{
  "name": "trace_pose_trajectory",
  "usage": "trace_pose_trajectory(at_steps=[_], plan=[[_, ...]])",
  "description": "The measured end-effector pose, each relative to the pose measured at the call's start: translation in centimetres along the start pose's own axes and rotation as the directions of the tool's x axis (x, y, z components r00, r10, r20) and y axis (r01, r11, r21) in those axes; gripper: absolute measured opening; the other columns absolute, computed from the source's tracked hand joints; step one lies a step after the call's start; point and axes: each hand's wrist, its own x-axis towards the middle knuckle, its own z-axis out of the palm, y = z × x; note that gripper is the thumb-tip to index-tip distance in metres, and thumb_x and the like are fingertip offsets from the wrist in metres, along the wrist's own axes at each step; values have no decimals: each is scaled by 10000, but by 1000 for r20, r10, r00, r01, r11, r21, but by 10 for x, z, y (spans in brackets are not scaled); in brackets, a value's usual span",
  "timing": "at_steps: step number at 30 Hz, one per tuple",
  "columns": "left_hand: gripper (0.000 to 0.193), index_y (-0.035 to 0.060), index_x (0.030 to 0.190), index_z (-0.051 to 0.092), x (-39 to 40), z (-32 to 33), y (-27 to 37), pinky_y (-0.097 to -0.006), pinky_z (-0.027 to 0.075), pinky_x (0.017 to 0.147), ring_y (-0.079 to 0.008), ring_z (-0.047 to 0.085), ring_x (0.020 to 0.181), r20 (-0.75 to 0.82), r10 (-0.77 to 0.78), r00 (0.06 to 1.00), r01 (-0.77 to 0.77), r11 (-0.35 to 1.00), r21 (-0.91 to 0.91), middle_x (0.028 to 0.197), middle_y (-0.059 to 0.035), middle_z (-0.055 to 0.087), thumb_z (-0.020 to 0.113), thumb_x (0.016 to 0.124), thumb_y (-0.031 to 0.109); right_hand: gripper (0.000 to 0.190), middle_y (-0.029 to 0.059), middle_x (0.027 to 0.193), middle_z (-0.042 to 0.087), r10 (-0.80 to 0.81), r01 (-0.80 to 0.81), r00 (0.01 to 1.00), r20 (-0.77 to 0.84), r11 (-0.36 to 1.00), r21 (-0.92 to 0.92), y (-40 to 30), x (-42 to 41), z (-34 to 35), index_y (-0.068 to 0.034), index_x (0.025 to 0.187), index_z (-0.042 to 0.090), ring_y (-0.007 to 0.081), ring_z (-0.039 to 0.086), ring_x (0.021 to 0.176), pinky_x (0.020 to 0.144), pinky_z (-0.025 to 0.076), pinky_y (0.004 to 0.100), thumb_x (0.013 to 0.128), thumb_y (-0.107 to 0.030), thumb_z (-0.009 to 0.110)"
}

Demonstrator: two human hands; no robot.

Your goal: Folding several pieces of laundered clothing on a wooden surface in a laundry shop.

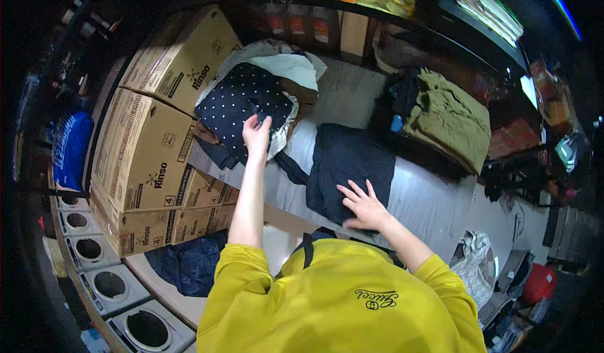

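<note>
My left hand (257, 136) is at the near edge of a black fabric with white polka dots (240, 96), fingers bent towards the thumb. Whether it pinches the cloth cannot be made out. The dotted fabric lies on top of a heap of clothes, with a white cloth (295, 72) behind it. Palm down and fingers spread, my right hand (365, 207) rests on a folded black garment (351, 164). That garment lies flat on a grey wood-grain tabletop (417, 197). A strip of dark cloth (292, 168) stretches from the heap towards it.
Stacked cardboard boxes (151, 159) border the table on the left. A pile of folded olive cloth (448, 112) stands at the back right. Dark blue clothing (188, 263) lies low on the left, near several front-loading machines (111, 284). A shelf (302, 5) runs above the far edge.
</note>
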Motion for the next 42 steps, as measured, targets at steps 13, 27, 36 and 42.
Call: trace_pose_trajectory(at_steps=[13,27,36,42], plan=[[151,27,1061,646,8,-44,-30,-222,464,791,-50,569,850,218,108,970,-22,932,-362,939,32,643,674,963,138,660,270,1505,371,487,-370,814,-317,856,362,42,165,-24,12,1342,406,467,406,1353,1139,344,523,771,-80,723],[98,47,1013,583,-149,-106,111,-179,370,618,6,446,710,753,126,645,231,908,-349,815,73,496,658,958,75,321,158,1119,694,383,135,625,-680,805,578,-25,249,-134,-63,1166,659,252,658,1067,935,488,328,893,-55,490],[104,31,981,598,-168,-171,111,-257,458,777,-83,544,858,615,178,768,192,853,-486,929,-2,569,677,915,46,257,35,993,680,691,223,273,-669,631,743,76,107,-157,10,1142,663,126,623,908,855,495,277,961,-62,496],[126,65,1058,572,-189,-89,95,-202,378,721,-15,430,815,363,-62,930,259,811,-525,887,77,502,518,1050,178,256,16,986,658,616,212,175,-768,738,641,72,-26,-196,24,1165,637,85,615,861,803,496,228,925,22,548]])
